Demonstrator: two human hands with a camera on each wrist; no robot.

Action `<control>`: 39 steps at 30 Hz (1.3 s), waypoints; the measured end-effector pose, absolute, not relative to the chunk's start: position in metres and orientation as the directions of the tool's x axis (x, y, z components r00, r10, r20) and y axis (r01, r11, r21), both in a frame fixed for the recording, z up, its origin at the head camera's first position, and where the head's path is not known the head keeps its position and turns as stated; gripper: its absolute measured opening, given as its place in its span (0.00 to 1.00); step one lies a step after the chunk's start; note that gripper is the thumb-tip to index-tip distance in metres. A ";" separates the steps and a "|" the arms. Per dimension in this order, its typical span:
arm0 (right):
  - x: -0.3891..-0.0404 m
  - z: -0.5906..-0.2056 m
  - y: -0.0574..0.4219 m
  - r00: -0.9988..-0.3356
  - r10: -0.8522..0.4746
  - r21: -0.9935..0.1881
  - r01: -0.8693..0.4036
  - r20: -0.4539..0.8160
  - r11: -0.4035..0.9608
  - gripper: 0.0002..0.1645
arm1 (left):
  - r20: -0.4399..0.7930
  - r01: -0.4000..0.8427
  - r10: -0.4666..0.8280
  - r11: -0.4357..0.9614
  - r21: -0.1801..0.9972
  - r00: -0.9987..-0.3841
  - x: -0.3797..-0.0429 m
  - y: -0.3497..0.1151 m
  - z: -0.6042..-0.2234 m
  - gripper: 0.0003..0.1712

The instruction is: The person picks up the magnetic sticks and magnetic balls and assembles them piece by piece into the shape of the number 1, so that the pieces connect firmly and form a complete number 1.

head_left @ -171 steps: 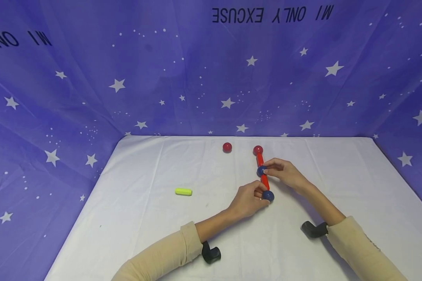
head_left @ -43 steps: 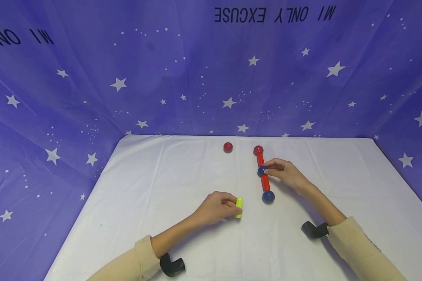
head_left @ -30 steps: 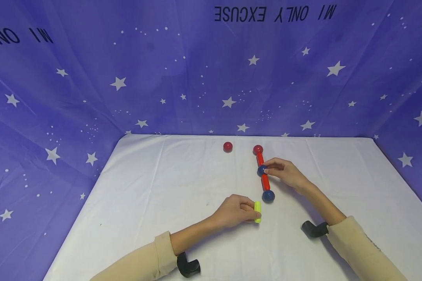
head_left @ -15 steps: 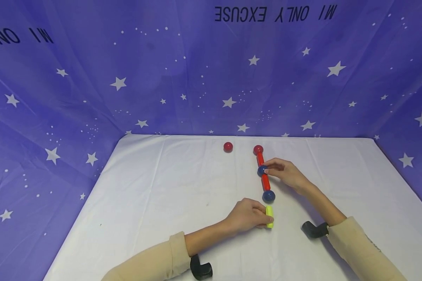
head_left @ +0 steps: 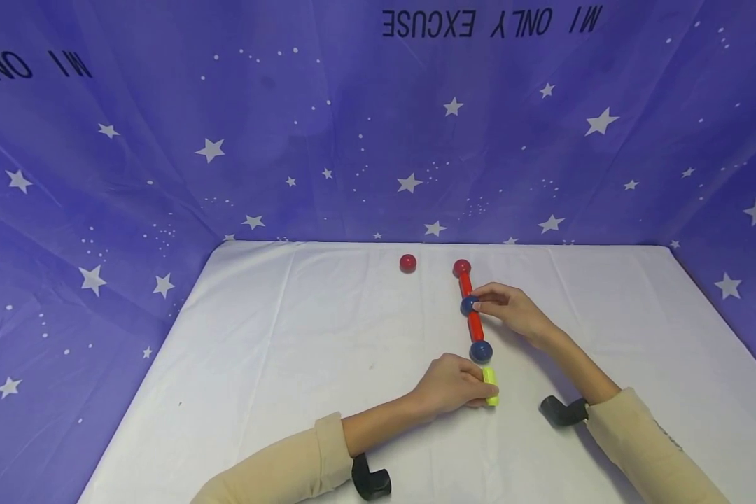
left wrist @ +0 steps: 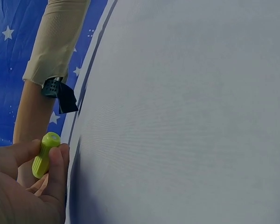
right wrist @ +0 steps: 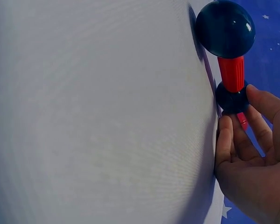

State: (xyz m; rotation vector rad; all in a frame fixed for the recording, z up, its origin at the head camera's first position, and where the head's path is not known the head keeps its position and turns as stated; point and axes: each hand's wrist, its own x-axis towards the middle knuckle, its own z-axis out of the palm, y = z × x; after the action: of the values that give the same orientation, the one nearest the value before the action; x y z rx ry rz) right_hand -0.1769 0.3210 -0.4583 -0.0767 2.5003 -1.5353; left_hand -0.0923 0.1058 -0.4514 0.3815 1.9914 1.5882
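Observation:
My left hand [head_left: 451, 383] pinches a short ribbed yellow-green rod [head_left: 490, 387] between thumb and fingers. The rod's far end is close to the front blue ball [head_left: 481, 351] of a chain. That chain runs away from me: front blue ball, red rod [head_left: 475, 326], middle blue ball [head_left: 468, 305], second red rod [head_left: 465, 284], then a red ball [head_left: 462, 268]. My right hand [head_left: 510, 310] grips the middle blue ball from the right. In the left wrist view a pale disc shows on the end of the yellow-green rod [left wrist: 46, 155]. The right wrist view shows thumb and fingers around the middle ball [right wrist: 233, 97].
A loose red ball [head_left: 407, 263] lies left of the chain's far end. White cloth covers the table [head_left: 277, 420], and a purple star-printed curtain [head_left: 353, 140] rises behind and at the sides. Black wrist camera mounts [head_left: 372, 481] stick out from both sleeves.
The left hand let go of the front blue ball, picked up the yellow-green rod from the left and brought it rightward to the chain's front end. The right hand has stayed on the middle ball.

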 end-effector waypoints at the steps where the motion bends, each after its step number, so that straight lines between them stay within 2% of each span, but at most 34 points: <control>1: -0.177 -0.459 0.321 -0.977 -0.154 -0.889 0.060 -0.145 0.455 0.21 | -0.247 -0.120 0.541 0.259 0.958 -0.804 -0.093 0.107 -0.452 0.06; 39: -0.177 -0.460 0.321 -0.977 -0.161 -0.892 0.051 -0.137 0.449 0.21 | -0.267 -0.141 0.515 0.271 0.952 -0.815 -0.097 0.109 -0.454 0.06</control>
State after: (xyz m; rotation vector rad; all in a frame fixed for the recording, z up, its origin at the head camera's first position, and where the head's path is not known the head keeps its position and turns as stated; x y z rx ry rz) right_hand -0.1772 0.3212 -0.4597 -0.0965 2.4963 -1.5475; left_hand -0.0969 0.1089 -0.4545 0.3362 2.0064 1.5859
